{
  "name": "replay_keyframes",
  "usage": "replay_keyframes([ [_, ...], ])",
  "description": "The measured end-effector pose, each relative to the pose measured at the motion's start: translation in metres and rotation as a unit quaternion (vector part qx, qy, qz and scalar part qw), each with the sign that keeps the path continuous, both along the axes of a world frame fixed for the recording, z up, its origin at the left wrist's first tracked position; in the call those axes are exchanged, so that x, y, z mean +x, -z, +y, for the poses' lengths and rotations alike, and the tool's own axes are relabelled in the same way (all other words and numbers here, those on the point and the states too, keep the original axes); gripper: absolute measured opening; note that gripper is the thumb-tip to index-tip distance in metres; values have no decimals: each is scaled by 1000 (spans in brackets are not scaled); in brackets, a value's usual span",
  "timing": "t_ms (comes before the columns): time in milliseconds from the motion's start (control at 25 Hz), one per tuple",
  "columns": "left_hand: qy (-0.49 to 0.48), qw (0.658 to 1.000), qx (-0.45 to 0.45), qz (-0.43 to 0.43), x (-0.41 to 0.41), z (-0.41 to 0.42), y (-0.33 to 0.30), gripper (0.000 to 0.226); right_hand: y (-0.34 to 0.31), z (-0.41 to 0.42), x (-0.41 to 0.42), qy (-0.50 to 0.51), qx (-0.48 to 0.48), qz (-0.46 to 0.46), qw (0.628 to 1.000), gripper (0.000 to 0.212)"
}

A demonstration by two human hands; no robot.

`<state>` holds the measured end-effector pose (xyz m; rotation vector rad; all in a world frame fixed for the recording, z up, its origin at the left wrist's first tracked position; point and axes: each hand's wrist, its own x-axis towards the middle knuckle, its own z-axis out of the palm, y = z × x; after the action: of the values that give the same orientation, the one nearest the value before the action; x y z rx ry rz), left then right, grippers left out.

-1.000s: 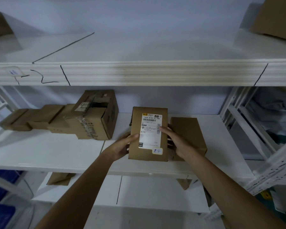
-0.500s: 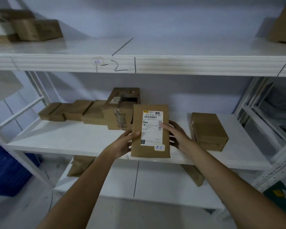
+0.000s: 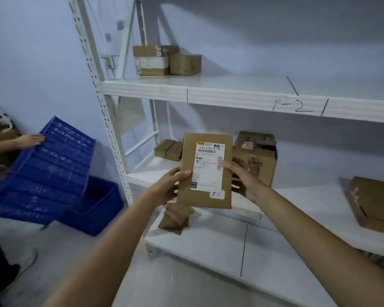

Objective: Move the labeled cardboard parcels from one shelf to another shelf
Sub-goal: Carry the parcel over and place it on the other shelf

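Flat cardboard parcel (image 3: 206,171) held upright in front of the middle shelf (image 3: 315,196), label face toward camera. White shipping label (image 3: 208,166): top line reads "160A B748 00 PDD", barcode under it, "B748" at left edge, second barcode along the right edge; smaller print too blurred to read. Yellow logo at label's 11 o'clock corner, unreadable. Small white sticker (image 3: 217,194) at the parcel's 5 o'clock corner with blue handwriting, illegible.

Left hand (image 3: 169,187) grips the parcel's left edge, thumb across the front at the label's 8 o'clock. Right hand (image 3: 242,176) clamps the right edge, thumb on the label at 3 o'clock, fingers behind. Parcel sits between both hands, clear of the shelf.

Upper shelf beam (image 3: 253,100) has "-2" hand-written in marker, with black vertical ticks.

Behind the parcel at 2 o'clock: larger taped box (image 3: 257,158) with dark print on its front, unreadable. Small boxes (image 3: 167,149) at 10 o'clock. Flat box (image 3: 375,204) far at 3 o'clock. Stacked boxes (image 3: 164,60) on the upper shelf at 11 o'clock.

At 9 o'clock, another person's hand (image 3: 30,140) rests on a tilted blue crate (image 3: 47,169).
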<state>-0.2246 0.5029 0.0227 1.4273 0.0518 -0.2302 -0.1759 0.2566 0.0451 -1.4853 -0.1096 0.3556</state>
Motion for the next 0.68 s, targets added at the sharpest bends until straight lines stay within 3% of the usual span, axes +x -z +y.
replay_keyframes([
  [240,-39,994,47,-90,23,105,-99,93,-95,103,42,-30,1,-95,995,64],
  [320,-41,989,70,-127,42,130,-142,111,-134,129,65,-46,11,-123,991,65],
  [480,-5,973,112,-204,94,157,-223,114,-214,158,112,-44,21,-190,981,49],
  [680,12,963,85,-255,163,178,-288,118,-283,176,165,-10,16,-271,962,66],
])
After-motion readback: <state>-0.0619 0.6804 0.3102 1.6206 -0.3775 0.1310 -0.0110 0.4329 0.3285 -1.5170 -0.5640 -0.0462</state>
